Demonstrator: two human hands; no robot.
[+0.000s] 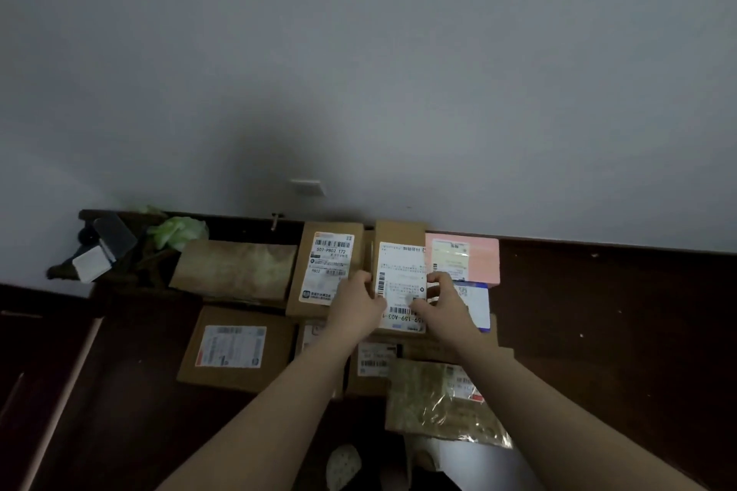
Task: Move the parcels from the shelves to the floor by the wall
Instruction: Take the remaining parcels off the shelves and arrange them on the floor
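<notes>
Several parcels lie on the dark floor against the white wall. Both hands hold a brown cardboard parcel (400, 263) with a large white shipping label, at the middle of the pile. My left hand (359, 301) grips its left edge, thumb on the label. My right hand (440, 297) grips its right edge, fingers curled over the label. Left of it lies a brown box with a white label (329, 265). To the right sit a pink parcel (476, 257) and a white and blue parcel (476, 301). Nearer me lie a brown labelled box (239, 347) and a shiny gold padded bag (434, 399).
A plain brown parcel (235, 271) lies further left. A green plastic bag (179, 231) and grey and white items (103, 251) sit in the corner at the left. A white wall socket (307, 187) is just above the skirting. The floor at the right is bare dark wood (618, 331).
</notes>
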